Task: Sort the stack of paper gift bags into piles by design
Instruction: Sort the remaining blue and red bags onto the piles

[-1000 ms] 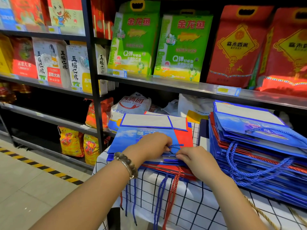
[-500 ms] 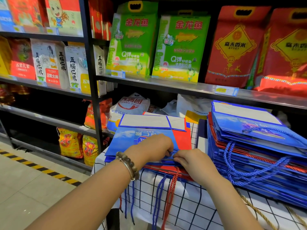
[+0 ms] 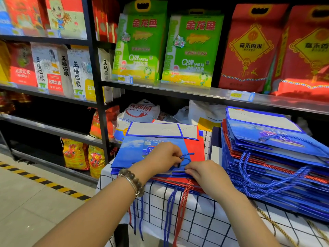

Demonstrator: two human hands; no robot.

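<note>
The left hand (image 3: 160,157) pinches the blue twisted-cord handle (image 3: 187,154) of a glossy blue paper gift bag (image 3: 135,152), a beaded bracelet (image 3: 132,180) on its wrist. The right hand (image 3: 204,173) has its fingers curled at that bag's near edge; whether they actually grip it I cannot tell. The bag lies flat on top of a small pile of blue and red bags (image 3: 178,182) on a white cloth with a dark grid (image 3: 204,220). A taller stack of blue and red paper bags (image 3: 276,157) sits just to the right. Green rice packs (image 3: 140,49) stand on a metal shelf (image 3: 178,90) behind.
</note>
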